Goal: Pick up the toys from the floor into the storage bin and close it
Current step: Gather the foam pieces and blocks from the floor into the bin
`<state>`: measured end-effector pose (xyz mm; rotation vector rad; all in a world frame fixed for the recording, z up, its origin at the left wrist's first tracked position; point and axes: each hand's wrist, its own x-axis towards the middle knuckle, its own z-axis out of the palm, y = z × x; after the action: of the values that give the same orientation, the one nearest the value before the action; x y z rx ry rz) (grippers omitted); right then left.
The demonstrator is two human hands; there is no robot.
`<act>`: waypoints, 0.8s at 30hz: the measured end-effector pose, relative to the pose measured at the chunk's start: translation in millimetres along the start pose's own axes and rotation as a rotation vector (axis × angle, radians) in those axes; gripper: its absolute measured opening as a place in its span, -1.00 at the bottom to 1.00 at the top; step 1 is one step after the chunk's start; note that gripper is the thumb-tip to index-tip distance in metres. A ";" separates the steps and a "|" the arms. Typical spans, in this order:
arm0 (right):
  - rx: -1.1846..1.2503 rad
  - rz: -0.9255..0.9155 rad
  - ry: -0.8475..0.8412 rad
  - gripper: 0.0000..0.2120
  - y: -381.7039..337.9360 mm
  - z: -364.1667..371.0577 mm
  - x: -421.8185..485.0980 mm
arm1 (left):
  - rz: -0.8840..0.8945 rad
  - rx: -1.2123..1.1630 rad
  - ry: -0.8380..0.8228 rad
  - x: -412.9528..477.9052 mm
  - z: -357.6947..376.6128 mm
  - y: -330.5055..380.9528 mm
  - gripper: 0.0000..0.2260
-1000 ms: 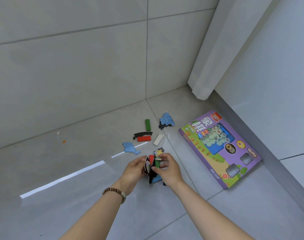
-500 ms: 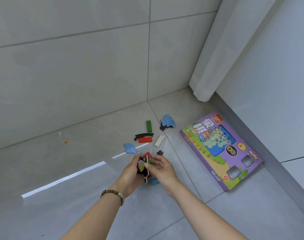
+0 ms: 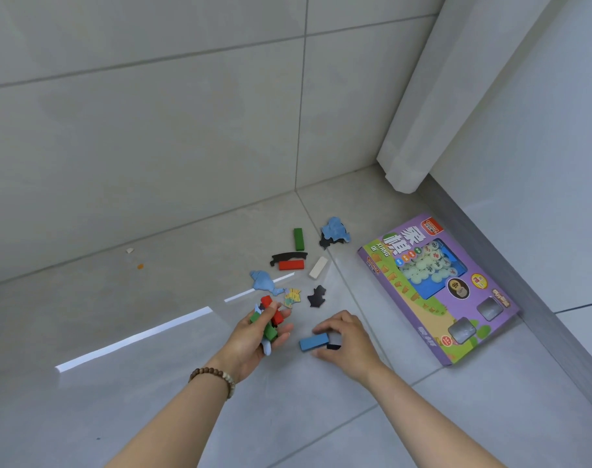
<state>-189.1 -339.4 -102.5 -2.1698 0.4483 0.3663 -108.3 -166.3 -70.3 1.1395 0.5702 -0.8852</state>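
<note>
My left hand (image 3: 254, 342) is shut on a bunch of toy pieces (image 3: 269, 319), red and green blocks among them. My right hand (image 3: 347, 339) is down on the floor with its fingers curled around a blue block (image 3: 313, 342) and a dark piece under the palm. Loose on the tiles beyond lie a yellow patterned piece (image 3: 292, 296), a black cutout (image 3: 317, 296), a blue animal shape (image 3: 263, 281), a white block (image 3: 318, 267), a red block (image 3: 291, 265), a black curved piece (image 3: 287, 256), a green block (image 3: 299, 239) and a second blue shape (image 3: 335, 228). No storage bin is in view.
A purple chess game box (image 3: 433, 288) lies flat on the floor to the right, against a grey baseboard (image 3: 510, 285). A white curtain (image 3: 419, 123) hangs at the corner. Two small scraps (image 3: 134, 258) lie by the back wall.
My hands have parted. The right hand dropped from the bunch to the floor at the blue block. The left hand kept the pieces; a yellow piece and a black cutout now show on the floor.
</note>
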 end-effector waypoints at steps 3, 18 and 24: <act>-0.067 0.022 0.068 -0.78 -0.6 4.9 1.8 | -0.031 -0.109 -0.045 -2.1 -7.6 -1.8 -0.81; 0.284 0.226 0.307 -0.53 -36.2 -5.2 43.0 | -0.008 -0.027 0.041 0.0 -3.3 16.2 -0.79; 0.104 0.143 0.329 -0.69 -26.5 12.8 48.0 | 0.001 -0.069 0.105 7.5 -15.1 31.1 -0.74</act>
<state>-135.9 -323.2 -111.1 -2.1062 0.7904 0.0589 -77.6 -149.7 -64.8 1.1275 0.6811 -0.8024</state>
